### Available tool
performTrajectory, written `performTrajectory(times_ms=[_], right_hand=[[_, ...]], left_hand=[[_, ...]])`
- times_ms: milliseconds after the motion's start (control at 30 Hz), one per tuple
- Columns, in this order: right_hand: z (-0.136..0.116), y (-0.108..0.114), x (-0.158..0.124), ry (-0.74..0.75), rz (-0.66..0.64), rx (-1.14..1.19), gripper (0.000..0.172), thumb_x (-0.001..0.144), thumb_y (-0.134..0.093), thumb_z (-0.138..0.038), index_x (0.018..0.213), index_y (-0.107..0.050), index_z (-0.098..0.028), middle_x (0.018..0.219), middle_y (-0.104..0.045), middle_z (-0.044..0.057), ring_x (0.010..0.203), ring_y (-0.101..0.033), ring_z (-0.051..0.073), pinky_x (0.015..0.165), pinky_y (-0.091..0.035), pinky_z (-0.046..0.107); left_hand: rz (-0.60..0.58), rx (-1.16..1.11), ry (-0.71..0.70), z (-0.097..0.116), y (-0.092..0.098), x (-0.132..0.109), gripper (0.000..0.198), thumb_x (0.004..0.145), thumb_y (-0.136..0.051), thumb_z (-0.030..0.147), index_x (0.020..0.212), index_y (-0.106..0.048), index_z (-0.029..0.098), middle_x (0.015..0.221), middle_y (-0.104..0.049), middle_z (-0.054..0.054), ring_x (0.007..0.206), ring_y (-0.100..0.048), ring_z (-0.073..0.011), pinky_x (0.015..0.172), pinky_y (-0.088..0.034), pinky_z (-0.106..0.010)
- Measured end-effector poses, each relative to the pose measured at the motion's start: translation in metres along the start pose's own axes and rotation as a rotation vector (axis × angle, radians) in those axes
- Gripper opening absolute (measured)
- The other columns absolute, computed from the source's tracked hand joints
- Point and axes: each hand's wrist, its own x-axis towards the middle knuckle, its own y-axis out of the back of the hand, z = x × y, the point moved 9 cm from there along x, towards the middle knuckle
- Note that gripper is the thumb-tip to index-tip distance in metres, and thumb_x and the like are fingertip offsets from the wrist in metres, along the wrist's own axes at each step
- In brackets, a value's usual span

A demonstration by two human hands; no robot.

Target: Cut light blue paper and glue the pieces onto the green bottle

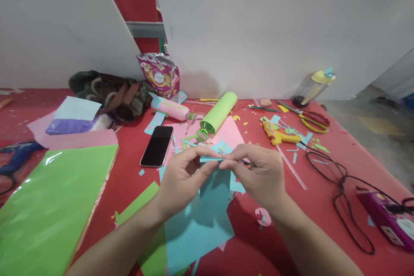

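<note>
Both hands grasp the blue paper [211, 159], located at the clock centre, above the red table [258, 252]. The left hand [183, 177] pinches it between thumb and fingers; the right hand [258, 174] pinches its right end, fingertips meeting the left's. A thin dark item beside the right fingers is not identifiable. Surrounding items: green roll [220, 113], 12 o'clock; glue gun [280, 135], 2 o'clock; blue sheet [197, 241], between 6 and 7 o'clock; phone [157, 146], between 9 and 10 o'clock.

head-worn view, facing forward and down, near the hands [263, 177], above red table [129, 181]
</note>
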Motion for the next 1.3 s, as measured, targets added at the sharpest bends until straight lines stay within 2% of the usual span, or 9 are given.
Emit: performTrajectory(times_ms=[167, 267, 500, 633, 900, 1033, 1300], right_hand=[[0.003, -0.002, 0.001, -0.049, -0.008, -0.017, 0.016, 0.061, -0.07, -0.013, 0.05, -0.059, -0.016, 0.044, -0.059, -0.003, 0.039, -0.051, 0.006, 0.039, -0.039, 0.016], [0.006, -0.004, 0.0, -0.093, -0.023, -0.029, 0.016, 0.061, -0.071, -0.015, 0.05, -0.059, -0.015, 0.045, -0.06, -0.003, 0.038, -0.051, 0.006, 0.038, -0.04, 0.016], [0.009, -0.006, -0.002, -0.133, -0.039, -0.093, 0.015, 0.061, -0.07, -0.014, 0.049, -0.06, -0.015, 0.046, -0.063, -0.002, 0.04, -0.054, 0.007, 0.04, -0.041, 0.016], [0.007, -0.008, -0.002, -0.105, -0.047, -0.126, 0.016, 0.061, -0.07, -0.015, 0.049, -0.06, -0.016, 0.047, -0.063, -0.002, 0.041, -0.056, 0.008, 0.041, -0.042, 0.016], [0.008, -0.008, -0.002, -0.099, -0.039, -0.145, 0.014, 0.061, -0.07, -0.016, 0.05, -0.061, -0.015, 0.047, -0.063, -0.001, 0.041, -0.056, 0.008, 0.04, -0.041, 0.016], [0.008, -0.006, -0.001, -0.113, -0.035, -0.136, 0.015, 0.062, -0.07, -0.015, 0.05, -0.061, -0.015, 0.046, -0.063, -0.002, 0.04, -0.055, 0.008, 0.04, -0.041, 0.016], [0.007, -0.002, -0.001, -0.09, 0.001, -0.198, 0.016, 0.065, -0.068, -0.02, 0.051, -0.06, -0.018, 0.047, -0.063, -0.003, 0.039, -0.054, 0.008, 0.039, -0.041, 0.017]], left_hand=[[0.057, 0.17, -0.052, 0.007, 0.005, -0.001, 0.006, 0.074, -0.057, 0.014, 0.075, -0.062, 0.015, 0.071, -0.066, 0.0, 0.063, -0.059, -0.0085, 0.056, -0.047, -0.013], [0.07, 0.198, -0.052, 0.007, 0.006, -0.002, 0.006, 0.075, -0.056, 0.015, 0.074, -0.061, 0.015, 0.068, -0.065, 0.0, 0.06, -0.058, -0.0079, 0.053, -0.046, -0.013], [0.032, 0.196, 0.069, -0.007, 0.005, -0.001, 0.007, 0.072, -0.059, 0.022, 0.075, -0.062, 0.016, 0.069, -0.064, -0.001, 0.065, -0.058, -0.012, 0.056, -0.047, -0.018], [0.028, 0.132, 0.159, -0.018, 0.006, -0.001, 0.008, 0.07, -0.061, 0.024, 0.072, -0.062, 0.017, 0.066, -0.063, -0.001, 0.065, -0.057, -0.0133, 0.056, -0.046, -0.02], [0.067, -0.006, 0.211, -0.023, 0.006, -0.002, 0.004, 0.068, -0.063, 0.02, 0.069, -0.063, 0.017, 0.065, -0.064, 0.0, 0.062, -0.057, -0.0116, 0.056, -0.047, -0.019], [0.058, -0.044, 0.223, -0.024, 0.004, -0.001, 0.005, 0.069, -0.061, 0.02, 0.07, -0.064, 0.017, 0.065, -0.066, 0.0, 0.059, -0.058, -0.0107, 0.053, -0.048, -0.018], [0.072, -0.035, 0.225, -0.017, 0.01, 0.0, 0.006, 0.068, -0.062, 0.019, 0.073, -0.063, 0.015, 0.07, -0.066, 0.0, 0.064, -0.061, -0.0113, 0.056, -0.05, -0.018]])
